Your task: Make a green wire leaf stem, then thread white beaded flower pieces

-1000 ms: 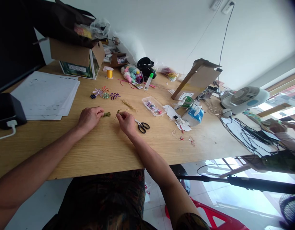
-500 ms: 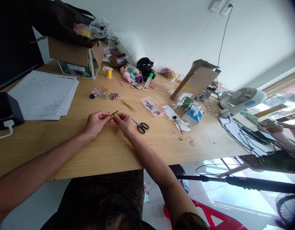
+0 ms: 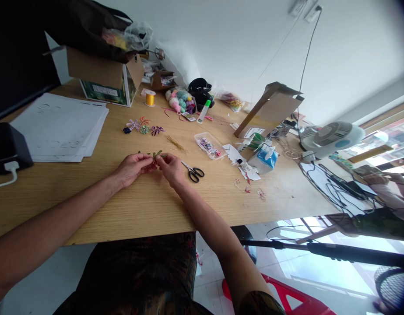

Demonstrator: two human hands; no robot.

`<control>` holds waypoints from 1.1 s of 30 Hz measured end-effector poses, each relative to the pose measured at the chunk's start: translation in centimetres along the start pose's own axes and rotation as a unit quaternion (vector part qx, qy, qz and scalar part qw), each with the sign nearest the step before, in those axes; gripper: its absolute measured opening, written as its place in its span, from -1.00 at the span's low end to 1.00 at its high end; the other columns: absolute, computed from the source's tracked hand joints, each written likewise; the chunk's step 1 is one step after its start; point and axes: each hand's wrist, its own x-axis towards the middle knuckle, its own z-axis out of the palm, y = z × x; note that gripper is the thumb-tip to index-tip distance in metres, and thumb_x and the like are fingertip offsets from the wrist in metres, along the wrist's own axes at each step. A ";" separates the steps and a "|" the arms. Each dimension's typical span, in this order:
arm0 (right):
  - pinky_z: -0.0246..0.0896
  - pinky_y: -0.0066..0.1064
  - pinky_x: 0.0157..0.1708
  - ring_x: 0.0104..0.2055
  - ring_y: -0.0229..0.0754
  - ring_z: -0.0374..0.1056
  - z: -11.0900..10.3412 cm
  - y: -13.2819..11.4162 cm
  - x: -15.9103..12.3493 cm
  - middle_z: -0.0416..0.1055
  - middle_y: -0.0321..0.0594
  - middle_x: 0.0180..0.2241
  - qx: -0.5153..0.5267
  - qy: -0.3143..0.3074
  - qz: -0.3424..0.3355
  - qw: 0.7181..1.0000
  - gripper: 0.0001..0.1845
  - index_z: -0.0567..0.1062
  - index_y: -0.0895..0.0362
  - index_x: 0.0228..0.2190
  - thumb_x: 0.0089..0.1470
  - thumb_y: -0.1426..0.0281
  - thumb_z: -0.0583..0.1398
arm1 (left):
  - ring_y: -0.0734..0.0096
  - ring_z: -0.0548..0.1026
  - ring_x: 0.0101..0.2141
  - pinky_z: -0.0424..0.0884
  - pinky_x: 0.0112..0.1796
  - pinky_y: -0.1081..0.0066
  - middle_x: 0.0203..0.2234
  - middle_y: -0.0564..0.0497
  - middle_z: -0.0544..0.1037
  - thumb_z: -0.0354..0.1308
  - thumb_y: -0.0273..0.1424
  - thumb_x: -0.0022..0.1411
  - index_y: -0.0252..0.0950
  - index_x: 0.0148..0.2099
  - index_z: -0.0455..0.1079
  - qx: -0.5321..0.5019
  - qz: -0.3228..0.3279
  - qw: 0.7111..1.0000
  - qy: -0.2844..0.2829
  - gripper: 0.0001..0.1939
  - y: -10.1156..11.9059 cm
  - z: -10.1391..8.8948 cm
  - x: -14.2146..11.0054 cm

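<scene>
Above the wooden table, my left hand and my right hand meet, fingertips pinched on a small olive-green ribbon flower. Its narrow loops stick up and out between the fingers; the rest is covered by them. Black-handled scissors lie just right of my right hand. Beyond the hands is a bundle of thin gold wires. Several small finished flowers, among them a purple one and a green one, lie farther back on the left.
A clear tray of beads stands right of centre, near a tissue pack. Paper sheets cover the left side. At the back are a yellow thread spool, a glue stick and a cardboard box. A fan stands right; a person's arm shows beyond.
The green piece has turned between my fingers, and its loops now spread to several sides instead of one slanting strip. Both hands stay nearly in place.
</scene>
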 end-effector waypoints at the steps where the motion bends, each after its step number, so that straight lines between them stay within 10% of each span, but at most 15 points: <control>1: 0.10 -0.52 -0.53 -0.56 -0.38 0.18 0.0 0.0 0.0 0.34 -0.36 -0.59 -0.003 0.000 -0.003 1.000 -0.72 0.44 0.17 -0.50 -0.03 0.19 0.23 | 0.39 0.52 -0.41 0.38 -0.32 0.37 -0.47 -0.03 0.57 0.42 -0.36 -0.17 -0.37 -0.37 0.49 -0.002 0.000 1.000 -0.003 -0.72 0.0 0.0 0.0; 33: 0.00 -0.52 -0.57 -0.61 -0.40 0.11 -0.1 -0.2 0.1 0.26 -0.42 -0.65 -0.001 -0.019 0.028 0.999 -0.79 0.44 0.15 -0.52 -0.02 0.26 0.25 | 0.45 0.47 -0.52 0.41 -0.34 0.36 -0.56 0.03 0.55 0.50 -0.31 -0.32 -0.37 -0.41 0.48 0.056 0.085 0.994 0.026 -0.60 -0.4 0.2 0.1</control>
